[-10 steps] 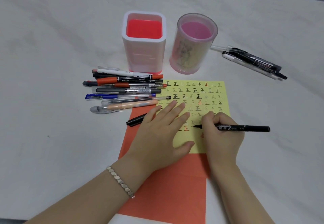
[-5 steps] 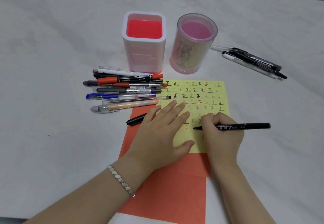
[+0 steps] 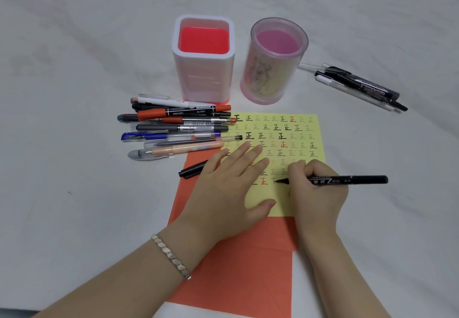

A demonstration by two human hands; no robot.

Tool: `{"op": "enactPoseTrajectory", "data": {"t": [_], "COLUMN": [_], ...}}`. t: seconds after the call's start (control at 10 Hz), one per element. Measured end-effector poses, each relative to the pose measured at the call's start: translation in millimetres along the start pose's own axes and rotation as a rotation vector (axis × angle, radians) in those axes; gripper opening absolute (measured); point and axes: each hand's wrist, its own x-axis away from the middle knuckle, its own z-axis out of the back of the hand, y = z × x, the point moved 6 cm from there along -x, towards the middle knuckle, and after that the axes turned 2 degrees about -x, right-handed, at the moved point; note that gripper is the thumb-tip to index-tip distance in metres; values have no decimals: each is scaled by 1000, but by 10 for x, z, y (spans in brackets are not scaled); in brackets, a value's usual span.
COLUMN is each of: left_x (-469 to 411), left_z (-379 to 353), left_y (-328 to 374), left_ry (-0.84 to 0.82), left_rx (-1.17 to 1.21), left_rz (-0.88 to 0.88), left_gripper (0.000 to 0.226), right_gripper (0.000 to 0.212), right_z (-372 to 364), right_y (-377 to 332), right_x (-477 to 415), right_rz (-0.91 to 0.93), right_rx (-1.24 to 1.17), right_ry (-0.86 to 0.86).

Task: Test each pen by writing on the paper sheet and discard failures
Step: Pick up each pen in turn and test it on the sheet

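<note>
A yellow paper sheet (image 3: 298, 141) covered with rows of written characters lies on an orange sheet (image 3: 238, 268). My right hand (image 3: 316, 193) grips a black marker (image 3: 360, 180), its tip on the yellow sheet beside a fresh black stroke near a red character. My left hand (image 3: 223, 191) lies flat with straight fingers, pressing the left part of the yellow sheet. A black pen cap (image 3: 192, 169) sticks out from under its fingers. A pile of several pens (image 3: 178, 128) lies left of the sheet. A smaller group of pens (image 3: 357, 87) lies at the right.
Two empty pen holders stand behind the sheet: a white square one with a red inside (image 3: 203, 61) and a round clear pink one (image 3: 273, 61). All of it rests on a white cloth-covered table (image 3: 74, 69).
The marker tip has shifted slightly on the yellow sheet and a new black stroke now shows beside the red character. My left hand has stayed in place.
</note>
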Motion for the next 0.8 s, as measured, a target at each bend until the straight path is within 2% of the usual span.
{"op": "enactPoseTrajectory", "data": {"t": [0.8], "left_x": [4], "left_z": [-10], "left_y": [-8], "left_ry": [-4], "left_rx": [3], "left_rz": [-6], "left_gripper": [61], "right_gripper": [32], "right_z": [-40], "right_y": [-59], "right_x": [32], "right_rz": [29], "right_rx": [7], "right_ry": [-42]}}
